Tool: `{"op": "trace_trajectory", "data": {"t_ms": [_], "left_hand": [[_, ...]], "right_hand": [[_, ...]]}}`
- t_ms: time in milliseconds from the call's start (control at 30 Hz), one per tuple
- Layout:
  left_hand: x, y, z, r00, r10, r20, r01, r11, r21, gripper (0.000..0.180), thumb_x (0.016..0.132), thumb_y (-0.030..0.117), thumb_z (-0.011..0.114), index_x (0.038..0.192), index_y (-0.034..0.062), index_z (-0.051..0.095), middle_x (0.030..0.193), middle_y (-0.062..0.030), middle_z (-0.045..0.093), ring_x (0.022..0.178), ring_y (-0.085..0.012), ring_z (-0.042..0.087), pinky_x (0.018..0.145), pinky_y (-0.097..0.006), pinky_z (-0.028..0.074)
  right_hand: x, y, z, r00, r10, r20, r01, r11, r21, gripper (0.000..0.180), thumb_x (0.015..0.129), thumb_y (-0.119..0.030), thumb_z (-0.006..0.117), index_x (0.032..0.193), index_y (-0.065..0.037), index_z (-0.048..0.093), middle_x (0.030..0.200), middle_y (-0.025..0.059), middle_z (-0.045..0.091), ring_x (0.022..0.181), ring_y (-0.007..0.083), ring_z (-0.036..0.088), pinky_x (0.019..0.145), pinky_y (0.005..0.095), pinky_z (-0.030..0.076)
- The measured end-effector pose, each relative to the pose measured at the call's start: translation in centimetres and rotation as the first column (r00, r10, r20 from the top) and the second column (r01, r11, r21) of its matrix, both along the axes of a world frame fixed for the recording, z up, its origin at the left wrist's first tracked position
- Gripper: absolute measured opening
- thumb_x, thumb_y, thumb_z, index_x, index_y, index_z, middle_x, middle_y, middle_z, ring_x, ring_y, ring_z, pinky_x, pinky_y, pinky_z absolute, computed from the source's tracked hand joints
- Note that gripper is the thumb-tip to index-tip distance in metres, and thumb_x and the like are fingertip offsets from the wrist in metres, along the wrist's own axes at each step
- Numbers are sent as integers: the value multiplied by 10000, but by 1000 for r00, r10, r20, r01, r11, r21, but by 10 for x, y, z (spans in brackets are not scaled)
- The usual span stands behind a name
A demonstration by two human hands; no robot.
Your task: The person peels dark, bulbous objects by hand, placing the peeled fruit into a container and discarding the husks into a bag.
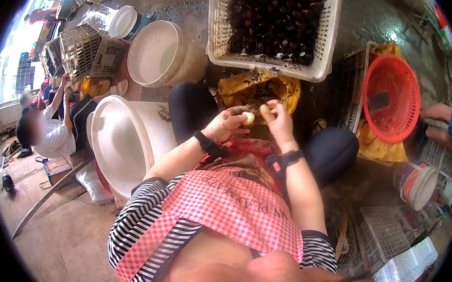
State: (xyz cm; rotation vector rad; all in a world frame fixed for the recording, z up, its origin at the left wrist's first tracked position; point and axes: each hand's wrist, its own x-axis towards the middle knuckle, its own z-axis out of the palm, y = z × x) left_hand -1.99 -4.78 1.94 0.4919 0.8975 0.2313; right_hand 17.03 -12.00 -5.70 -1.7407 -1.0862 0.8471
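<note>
While seated with dark-trousered knees spread wide, holds a pale, rounded piece in front of the lap, clamped between the fingers and thumb of the left hand. Brings the right hand just beside it, with fingers bent inward and close together; cannot tell from this view whether gripping anything there. Wears a red-and-white checked apron over a striped shirt, with a dark band on each wrist. Beyond both hands, a crumpled yellow sack, marked with dark scraps; past that, at the top of the view, a white perforated crate heaped with dark, glossy pieces. Beside the left knee, a large white bucket, with a second white bucket farther off. Over to the right, a red colander. At far left, a co-worker in a white top, near stacked grey crates. Seems to be at close handwork on a single piece, perhaps stripping or trimming its surface. For the next move, probably calls for a steady left-hand pinch, a slight turn of the piece, and careful contact from the right fingers without squeezing hard enough to lose hold.
</note>
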Motion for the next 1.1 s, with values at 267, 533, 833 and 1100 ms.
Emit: {"op": "trace_trajectory", "data": {"t_ms": [267,533,833,1100], "left_hand": [[7,1,-1,988,-63,-138,86,983,164,311,947,130,648,1235,77,544,1033,-17,650,964,-137,651,743,-237,521],[1,-1,-14,990,-20,-140,40,989,145,276,962,143,627,1221,75,562,1023,-10,654,946,-120,643,762,-252,536],[-4,-3,-17,999,50,22,-51,998,44,210,961,112,608,1168,127,576,1010,-13,652,913,-123,646,721,-244,516],[-7,1,-23,969,159,191,-149,987,-66,312,938,141,659,1234,102,569,1016,-9,672,900,-117,640,762,-252,499]], "right_hand": [[-3,2,12,997,81,1,-81,997,-16,492,883,-533,669,1047,-71,640,867,94,680,734,248,653,666,337,510],[-10,2,24,992,86,96,-89,996,31,469,880,-522,671,1021,-76,650,829,96,661,730,263,645,662,361,516],[-8,0,5,998,9,55,-10,1000,17,444,891,-508,675,1036,-89,644,803,82,657,733,245,647,662,346,505],[-12,0,20,990,107,91,-117,987,110,461,891,-506,673,991,-57,630,964,95,687,820,285,654,724,334,512]]}}
